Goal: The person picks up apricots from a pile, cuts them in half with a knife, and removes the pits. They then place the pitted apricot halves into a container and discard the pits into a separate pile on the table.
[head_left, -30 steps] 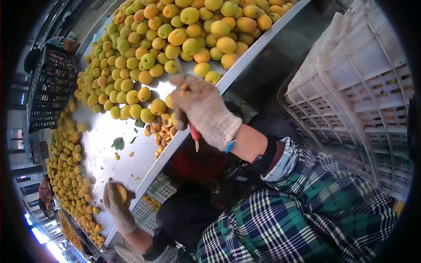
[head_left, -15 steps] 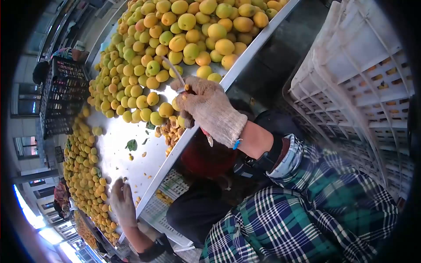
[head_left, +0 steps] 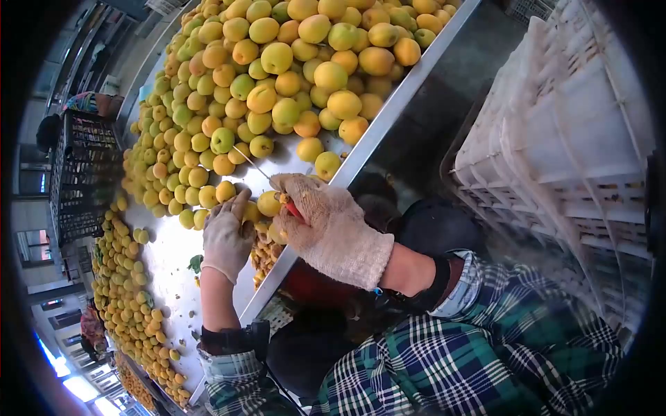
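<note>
My right hand (head_left: 326,225), in a dirty knitted glove, is closed around a knife with a red handle (head_left: 295,211). The thin knife blade (head_left: 251,161) points up and left over the apricots (head_left: 277,58). Orange bits cling near the grip. My left hand (head_left: 227,239), in a pale glove, is at the near edge of the pile, its fingers parted beside an apricot (head_left: 269,204). Its fingertips are partly hidden among the fruit. Cut apricot pieces (head_left: 263,255) lie on the metal table (head_left: 173,243) below the hands.
A raised metal rim (head_left: 409,87) borders the table. White plastic crates (head_left: 555,159) stand at the right, and a dark crate (head_left: 83,177) is at the far left. A second band of apricots (head_left: 132,284) runs along the far side. Another person (head_left: 90,326) is in the background.
My left hand has moved up and right from the bare metal to the apricot pile. My right hand has shifted slightly down, still gripping the knife, whose blade has swung further left.
</note>
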Demonstrator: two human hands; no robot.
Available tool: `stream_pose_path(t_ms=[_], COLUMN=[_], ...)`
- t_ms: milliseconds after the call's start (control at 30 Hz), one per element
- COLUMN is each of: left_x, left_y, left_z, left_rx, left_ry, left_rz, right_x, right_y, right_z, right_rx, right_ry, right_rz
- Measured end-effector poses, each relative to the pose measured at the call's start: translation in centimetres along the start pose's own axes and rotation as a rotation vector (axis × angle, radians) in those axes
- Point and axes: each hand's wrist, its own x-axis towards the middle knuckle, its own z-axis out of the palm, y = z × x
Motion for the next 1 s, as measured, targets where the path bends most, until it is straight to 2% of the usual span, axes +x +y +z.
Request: stream_pose_path(t_ms=[100, 167, 267, 367, 400, 433, 500, 533, 600, 667, 767, 833, 867, 1000], left_x=[0.1, -0.1, -2.1, -4.9, -5.8, -6.9, -8.3, -8.6, -9.1, -9.4, -9.9, -10.2, -10.2, -10.5], left_y=[1.0, 1.3, -0.4, 1.8, 2.6, 2.9, 4.6, 5.9, 6.7, 7.0, 6.9, 6.9, 7.3, 6.7], left_z=[-0.5, -0.6, 0.3, -0.5, -0.2, 0.1, 0.9, 1.1, 2.0, 3.2, 4.4, 4.9, 4.1, 4.6], left_rx=[0.022, 0.049, -0.161, -1.114, -1.373, -1.547, -1.763, -1.831, -1.970, -2.081, -2.204, -2.262, -2.224, -1.918], left_ry=[-0.030, -0.046, 0.176, 0.338, 0.408, 0.371, 0.430, 0.465, 0.438, 0.443, 0.467, 0.507, 0.488, 0.643], left_rz=[-0.021, -0.040, -0.114, -0.398, -0.359, -0.377, -0.354, -0.341, -0.282, -0.248, -0.274, -0.332, -0.314, -0.377], right_x=[0.3, 0.3, 0.0, -0.5, -0.8, -1.1, -1.7, -2.3, -3.1, -3.5, -4.2, -4.4, -4.4, -4.9], right_y=[0.8, 1.4, 0.9, 0.9, 1.0, 1.0, 0.9, 1.6, 1.0, 0.7, 0.4, 0.2, -0.2, 0.4], right_z=[-0.1, 0.0, 0.3, 0.7, 1.0, 1.3, 2.1, 3.4, 3.8, 4.1, 5.0, 5.5, 5.7, 7.4], right_rx=[-0.050, 0.030, 0.194, 0.268, 0.271, 0.282, 0.294, 0.240, 0.158, 0.036, 0.010, -0.058, -0.093, -0.139], right_ry=[-0.069, -0.139, -0.227, -0.275, -0.292, -0.334, -0.422, -0.338, -0.342, -0.355, -0.280, -0.367, -0.412, -0.339], right_rz=[0.013, -0.018, 0.001, 0.013, 0.008, 0.034, 0.075, -0.053, -0.024, -0.021, -0.142, -0.089, -0.062, -0.142])
